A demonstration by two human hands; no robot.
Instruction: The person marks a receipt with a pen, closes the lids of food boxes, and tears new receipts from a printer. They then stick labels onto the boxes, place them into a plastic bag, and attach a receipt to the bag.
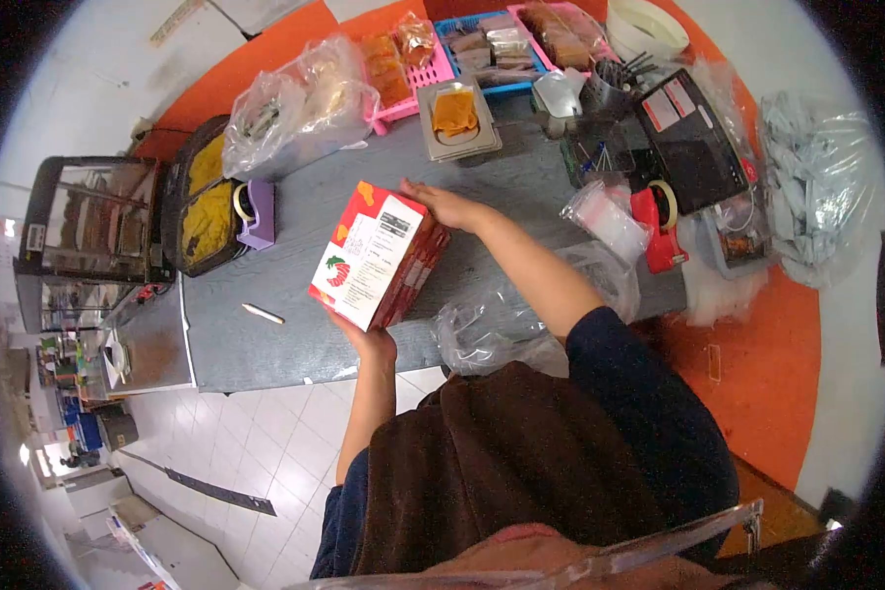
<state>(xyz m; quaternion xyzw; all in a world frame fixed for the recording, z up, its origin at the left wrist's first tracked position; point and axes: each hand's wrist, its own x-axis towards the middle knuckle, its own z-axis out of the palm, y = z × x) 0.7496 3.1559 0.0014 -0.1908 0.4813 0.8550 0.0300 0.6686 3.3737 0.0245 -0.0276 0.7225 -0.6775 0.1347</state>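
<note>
Between both hands I hold a red cardboard box (369,261) tilted over the dark grey table. Its white face carries printed text, a red and green picture and a black-and-white label. My left hand (367,339) supports the near lower edge, its fingers mostly hidden behind the box. At the far right corner, my right hand (444,206) presses with its fingers against the box's edge. A pen-like stick (263,314) lies on the table to the left of the box. Crumpled clear plastic (492,320) is spread below my right forearm.
A purple tape dispenser (257,214) stands at the left, a red tape dispenser (665,231) at the right. Along the back are a steel tray (430,98) with an orange packet, plastic bags (300,103), a pink basket (433,72) and a blue basket (452,28). A black tablet-like panel (713,162) leans at right.
</note>
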